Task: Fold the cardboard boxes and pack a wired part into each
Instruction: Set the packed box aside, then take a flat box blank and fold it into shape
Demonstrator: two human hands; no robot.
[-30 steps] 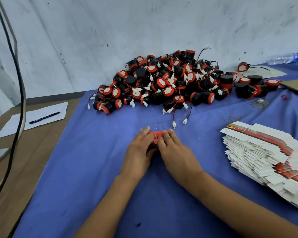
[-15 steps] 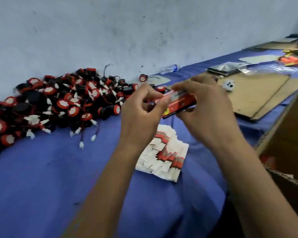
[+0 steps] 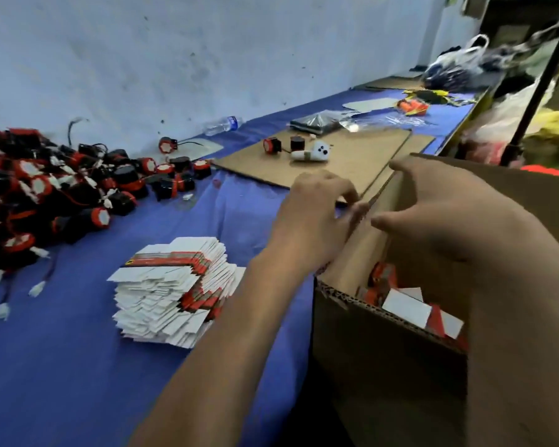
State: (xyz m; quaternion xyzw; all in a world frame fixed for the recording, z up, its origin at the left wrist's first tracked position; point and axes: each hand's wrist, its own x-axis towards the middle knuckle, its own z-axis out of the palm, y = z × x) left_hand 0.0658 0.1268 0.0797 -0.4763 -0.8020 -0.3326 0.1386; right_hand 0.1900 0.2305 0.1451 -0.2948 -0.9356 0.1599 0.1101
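Observation:
A large pile of black-and-red wired parts [image 3: 62, 195] with white connectors lies at the left on the blue cloth [image 3: 62, 366]. A stack of flat white-and-red cardboard boxes [image 3: 171, 295] sits in front of it. At the right stands an open brown carton [image 3: 368, 350] holding several folded red-and-white boxes [image 3: 410, 308]. My left hand [image 3: 317, 214] hovers at the carton's far rim with its fingers curled down, and nothing shows in it. My right hand [image 3: 449, 217] is over the carton's opening, fingers spread and empty.
A flat cardboard sheet [image 3: 352, 159] lies behind the carton with two loose parts and a small white object [image 3: 313, 153] on it. A plastic bottle [image 3: 221, 124] lies by the wall. Bags [image 3: 459, 66] and clutter fill the far right.
Both hands carried the folded red box from the table's middle up and right to the carton. The box has left my hands. The view has swung right.

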